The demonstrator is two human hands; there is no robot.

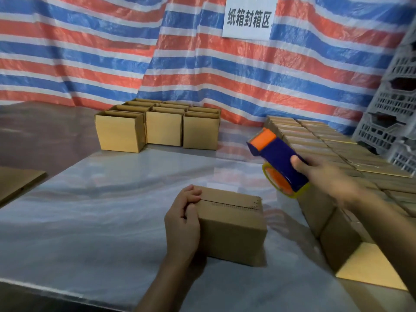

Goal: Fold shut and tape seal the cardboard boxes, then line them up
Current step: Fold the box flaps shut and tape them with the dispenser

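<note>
While the left hand (183, 219) sits on the left end of the closed cardboard box (231, 224), its fingers (193, 194) are pressed together and curled over the top edge right where the seam starts. The box sits flaps down in the middle of the table (112, 199), and there's a dotted-looking strip along the seam, but it's too blurry to say if that's tape. The right hand (322, 174) is up in the air to the right of the box, gripping a blue and orange tape dispenser (279, 161) with the thumb across its blue body; the other fingers are hidden behind it. The dispenser isn't touching the box. Further back is a cluster of open boxes (162, 124), and along the right side runs a packed row of closed boxes (326, 140). A striped tarp (90, 52) hangs behind with a white sign (248, 18) on it, and grey plastic crates (394, 109) are stacked far right.
</note>
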